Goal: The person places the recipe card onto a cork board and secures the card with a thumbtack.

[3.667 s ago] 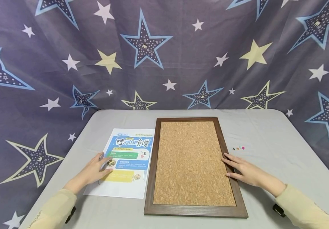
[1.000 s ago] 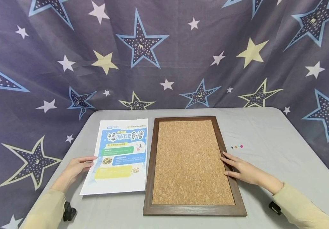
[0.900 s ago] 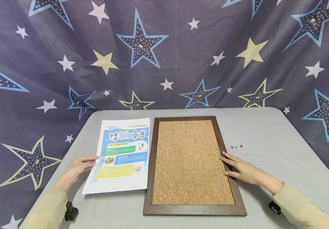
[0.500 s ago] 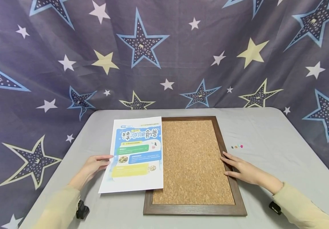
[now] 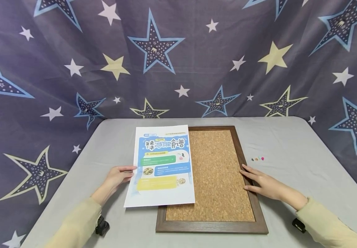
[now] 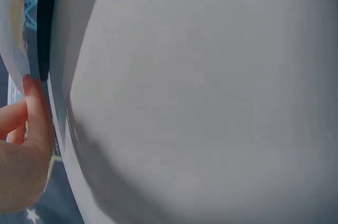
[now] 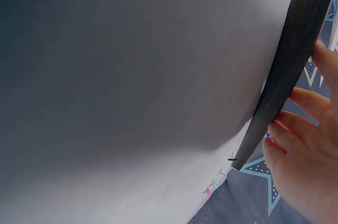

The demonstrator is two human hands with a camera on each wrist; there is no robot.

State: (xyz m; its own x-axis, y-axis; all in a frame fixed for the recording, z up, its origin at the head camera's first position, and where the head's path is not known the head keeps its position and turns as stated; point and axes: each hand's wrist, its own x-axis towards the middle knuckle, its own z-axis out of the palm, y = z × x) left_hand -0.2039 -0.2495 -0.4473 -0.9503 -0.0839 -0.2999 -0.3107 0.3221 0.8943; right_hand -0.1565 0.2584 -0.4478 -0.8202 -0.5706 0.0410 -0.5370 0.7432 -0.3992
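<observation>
In the head view a printed poster (image 5: 162, 165), white with blue, green and yellow blocks, hangs partly over the left side of a cork board (image 5: 218, 175) with a dark wooden frame. My left hand (image 5: 114, 181) pinches the poster's left edge between thumb and fingers; the left wrist view shows these fingers (image 6: 34, 113) at the paper's edge. On the board's right frame edge rests my right hand (image 5: 265, 184), fingers spread and fairly straight. The right wrist view has its fingertips (image 7: 311, 102) against the dark frame (image 7: 285, 49). The poster hides the board's left frame side.
Several small coloured push pins (image 5: 257, 158) lie on the grey tablecloth (image 5: 302, 151), right of the board. Behind the table hangs a dark curtain (image 5: 197, 62) with star prints.
My left hand has lifted the poster from the cloth beside the board and carried it right, over the board's left part. My right hand has stayed on the frame.
</observation>
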